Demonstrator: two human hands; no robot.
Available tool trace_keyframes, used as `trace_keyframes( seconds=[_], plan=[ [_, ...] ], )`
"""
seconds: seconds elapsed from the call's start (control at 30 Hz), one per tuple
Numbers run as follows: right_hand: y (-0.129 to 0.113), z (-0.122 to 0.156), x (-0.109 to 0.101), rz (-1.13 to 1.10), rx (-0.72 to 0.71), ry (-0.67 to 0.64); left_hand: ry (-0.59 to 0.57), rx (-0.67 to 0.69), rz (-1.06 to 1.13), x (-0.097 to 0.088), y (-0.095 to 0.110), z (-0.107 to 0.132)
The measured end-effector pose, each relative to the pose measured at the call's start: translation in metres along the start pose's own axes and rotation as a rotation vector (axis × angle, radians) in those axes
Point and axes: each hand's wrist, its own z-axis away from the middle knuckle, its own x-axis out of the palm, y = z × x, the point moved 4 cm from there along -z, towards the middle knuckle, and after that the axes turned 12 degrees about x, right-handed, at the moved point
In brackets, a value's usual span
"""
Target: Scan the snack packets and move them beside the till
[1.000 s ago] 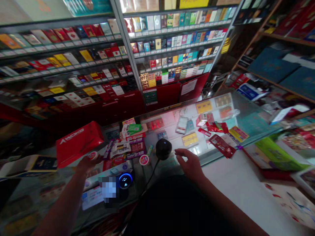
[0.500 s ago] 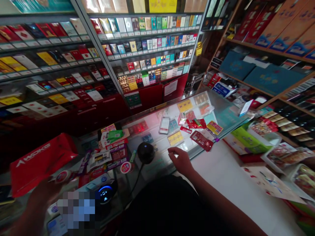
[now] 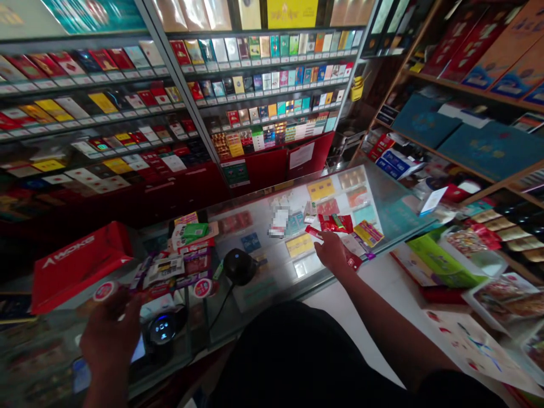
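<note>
My right hand (image 3: pixel 334 252) reaches over the glass counter (image 3: pixel 272 283), thumb and forefinger closing at the near end of a small slim red packet (image 3: pixel 313 231). Just beyond it lie a red snack bag (image 3: pixel 335 222) and a yellow packet (image 3: pixel 368 232); a dark red packet (image 3: pixel 352 260) is partly under the hand. At the left, my left hand (image 3: pixel 111 323) has curled fingers beside a small round tub with a pink-and-white lid (image 3: pixel 105 290). Something pale shows between those fingers, too blurred to name.
A black scanner-like device (image 3: pixel 239 266) with a cable stands mid-counter. Left of it are a second round tub (image 3: pixel 203 287), several snack packs (image 3: pixel 165 266), a lit round device (image 3: pixel 164 328) and a red box (image 3: pixel 85 266). Cigarette shelves (image 3: pixel 263 62) rise behind; goods boxes (image 3: pixel 442 249) stand right.
My right hand has moved forward and right to the slim red packet. My left hand has shifted right, beside the round tub. The head view has turned slightly.
</note>
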Motion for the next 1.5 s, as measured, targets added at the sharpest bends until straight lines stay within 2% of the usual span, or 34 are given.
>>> trace_keyframes(
  seconds=[0.17,0.27,0.37,0.43,0.5,0.6,0.7,0.8,1.0,1.17,1.33,1.5],
  plan=[
    [0.001,-0.030,0.001,0.050,-0.025,-0.058,-0.132,0.042,0.183,0.021,0.027,0.081],
    [-0.001,-0.049,0.001,0.051,0.056,-0.093,-0.177,0.032,0.254,0.027,0.042,0.122],
    [0.000,-0.060,0.005,0.069,0.137,-0.205,-0.216,0.013,0.283,0.030,0.054,0.156],
    [0.001,-0.064,0.005,0.056,0.150,-0.222,-0.240,-0.002,0.326,0.031,0.058,0.174],
    [0.003,-0.071,0.003,0.001,0.127,-0.165,-0.256,-0.017,0.346,0.029,0.062,0.190],
    [0.000,-0.092,0.001,-0.118,-0.001,-0.094,-0.274,-0.050,0.329,0.025,0.064,0.211],
    [-0.006,-0.119,0.004,-0.170,-0.150,-0.141,-0.296,-0.091,0.314,0.022,0.066,0.230],
    [-0.006,-0.141,0.012,-0.152,-0.197,-0.220,-0.301,-0.090,0.322,0.023,0.069,0.245],
    [-0.003,-0.154,0.019,-0.119,-0.257,-0.241,-0.398,-0.054,0.425,0.043,0.082,0.256],
    [-0.004,-0.151,0.015,-0.153,-0.272,-0.226,-0.504,0.038,0.554,0.065,0.112,0.247],
    [-0.021,-0.148,-0.012,-0.247,-0.310,-0.092,-0.570,0.176,0.674,0.068,0.160,0.227],
    [-0.055,-0.134,-0.046,-0.265,-0.335,-0.099,-0.663,0.283,0.783,0.068,0.205,0.193]
  ],
)
